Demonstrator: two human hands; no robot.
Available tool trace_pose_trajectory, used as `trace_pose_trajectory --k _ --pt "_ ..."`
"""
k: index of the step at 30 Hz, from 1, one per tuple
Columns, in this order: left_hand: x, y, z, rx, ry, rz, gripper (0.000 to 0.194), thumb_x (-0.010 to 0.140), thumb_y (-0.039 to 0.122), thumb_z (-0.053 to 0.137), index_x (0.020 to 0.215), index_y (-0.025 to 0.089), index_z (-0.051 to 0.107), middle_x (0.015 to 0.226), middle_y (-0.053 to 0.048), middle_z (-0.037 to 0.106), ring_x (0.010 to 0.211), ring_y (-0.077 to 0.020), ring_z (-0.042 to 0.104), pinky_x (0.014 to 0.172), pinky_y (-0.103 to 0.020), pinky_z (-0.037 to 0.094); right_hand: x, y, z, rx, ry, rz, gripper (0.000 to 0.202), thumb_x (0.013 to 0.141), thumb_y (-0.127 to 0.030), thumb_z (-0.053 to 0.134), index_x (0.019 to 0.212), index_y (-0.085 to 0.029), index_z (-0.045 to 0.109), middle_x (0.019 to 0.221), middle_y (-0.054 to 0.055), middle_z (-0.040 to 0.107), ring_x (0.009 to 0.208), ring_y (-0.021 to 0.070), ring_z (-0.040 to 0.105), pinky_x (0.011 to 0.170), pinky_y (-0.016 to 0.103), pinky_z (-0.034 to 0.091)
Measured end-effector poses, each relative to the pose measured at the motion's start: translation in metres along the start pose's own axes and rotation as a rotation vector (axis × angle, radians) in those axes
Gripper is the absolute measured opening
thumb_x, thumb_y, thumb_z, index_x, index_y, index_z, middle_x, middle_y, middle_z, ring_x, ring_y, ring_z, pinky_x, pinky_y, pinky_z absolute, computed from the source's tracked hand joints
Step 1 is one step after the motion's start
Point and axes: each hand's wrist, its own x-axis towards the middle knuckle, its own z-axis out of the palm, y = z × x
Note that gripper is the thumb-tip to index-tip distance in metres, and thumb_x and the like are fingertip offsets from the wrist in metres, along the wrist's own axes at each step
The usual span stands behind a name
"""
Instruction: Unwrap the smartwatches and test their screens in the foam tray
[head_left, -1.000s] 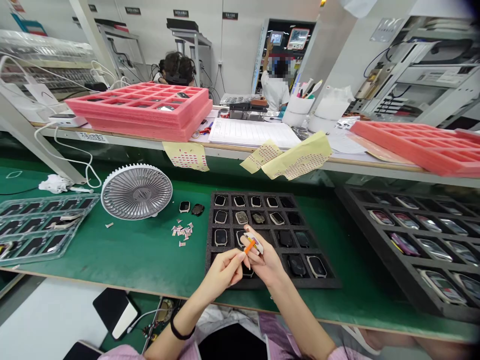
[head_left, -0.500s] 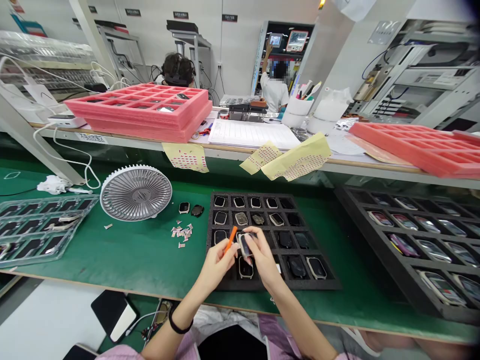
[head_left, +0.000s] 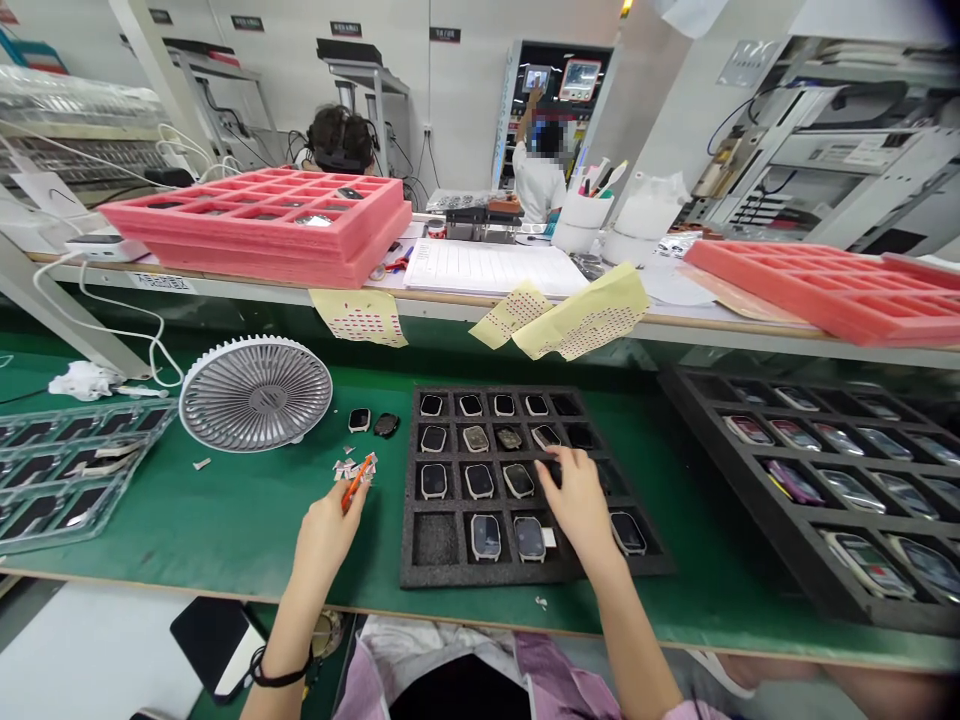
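My left hand [head_left: 330, 525] pinches an orange stick-like tool [head_left: 358, 482] over a small pile of paper-like scraps [head_left: 346, 468] on the green table. Over the right part of a black foam tray [head_left: 417, 560] reaches my right hand [head_left: 576, 500], fingers bent and spread, near a watch-like piece [head_left: 546, 437] in the second row; nothing shows in its grasp. Rectangular watch-like pieces sit in most visible compartments, among them one [head_left: 530, 538] with a white tab beside it. The front left compartment holds none. Two more pieces [head_left: 359, 420] lie beyond the scraps.
A round fan [head_left: 257, 393] stands left of the scraps, with a clear tray [head_left: 112, 500] farther left. Another black tray [head_left: 795, 570] is at the right. Pink foam trays [head_left: 277, 255] rest on the shelf. Two people are in the background.
My hands have moved apart: the left went leftward to the scraps with the orange tool, the right went rightward over the tray. The piece between them is gone from my fingers.
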Motion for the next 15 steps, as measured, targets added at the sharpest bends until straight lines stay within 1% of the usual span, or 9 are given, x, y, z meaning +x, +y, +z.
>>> trace_pose_trajectory --k 3,6,8,10,11,13,15 --pt "0.0 0.001 -0.002 0.035 0.025 -0.041 0.027 0.09 0.04 0.041 0.089 0.019 0.059 0.066 -0.007 0.063 0.064 -0.0263 0.062 0.053 -0.023 0.033 -0.002 0.017 -0.008 -0.189 0.035 0.041 0.025 0.09 -0.033 0.04 0.104 -0.02 0.056 0.087 0.014 0.061 0.083 0.0317 0.055 0.066 0.041 0.045" --pt "0.0 0.008 -0.001 -0.03 -0.006 -0.006 0.027 0.089 0.042 0.041 0.088 0.021 0.058 0.066 -0.005 0.061 0.064 -0.0251 0.06 0.056 -0.024 0.034 -0.003 0.021 -0.005 -0.267 -0.026 0.027 0.022 0.089 -0.03 0.043 0.103 -0.019 0.056 0.08 0.015 0.063 0.081 0.0326 0.055 0.064 0.039 0.043" --pt "-0.002 0.015 0.001 -0.11 -0.028 0.046 0.028 0.087 0.044 0.042 0.081 0.022 0.057 0.064 -0.002 0.058 0.06 -0.0222 0.057 0.057 -0.024 0.034 -0.001 0.019 0.0 -0.263 -0.075 0.044 0.02 0.087 -0.029 0.046 0.1 -0.018 0.057 0.083 0.016 0.063 0.085 0.0334 0.056 0.065 0.039 0.043" --pt "-0.005 0.024 0.005 -0.224 -0.046 0.119 0.03 0.087 0.047 0.042 0.075 0.021 0.053 0.062 0.0 0.053 0.057 -0.0187 0.052 0.056 -0.023 0.033 0.003 0.018 0.002 -0.194 -0.118 0.084 0.017 0.086 -0.029 0.049 0.096 -0.019 0.057 0.087 0.015 0.063 0.087 0.0327 0.057 0.065 0.037 0.042" --pt "-0.007 0.029 0.007 -0.287 -0.061 0.157 0.032 0.087 0.048 0.041 0.075 0.021 0.053 0.06 0.001 0.05 0.055 -0.0171 0.049 0.056 -0.023 0.032 0.005 0.019 0.002 -0.133 -0.153 0.111 0.016 0.086 -0.029 0.049 0.096 -0.02 0.056 0.087 0.013 0.063 0.085 0.0312 0.058 0.064 0.035 0.042" --pt "-0.013 0.039 0.011 -0.411 -0.129 0.223 0.034 0.088 0.051 0.039 0.082 0.02 0.054 0.056 0.004 0.043 0.051 -0.0147 0.043 0.053 -0.022 0.029 0.009 0.023 0.0 0.031 -0.239 0.167 0.015 0.085 -0.028 0.049 0.097 -0.023 0.056 0.08 0.007 0.064 0.074 0.0268 0.059 0.06 0.032 0.04" --pt "-0.021 0.052 0.016 -0.525 -0.234 0.264 0.037 0.09 0.051 0.038 0.091 0.019 0.057 0.053 0.006 0.038 0.049 -0.0131 0.039 0.051 -0.022 0.026 0.011 0.025 -0.005 0.252 -0.283 0.213 0.015 0.085 -0.031 0.051 0.097 -0.025 0.057 0.075 0.003 0.063 0.066 0.0231 0.058 0.057 0.031 0.038"
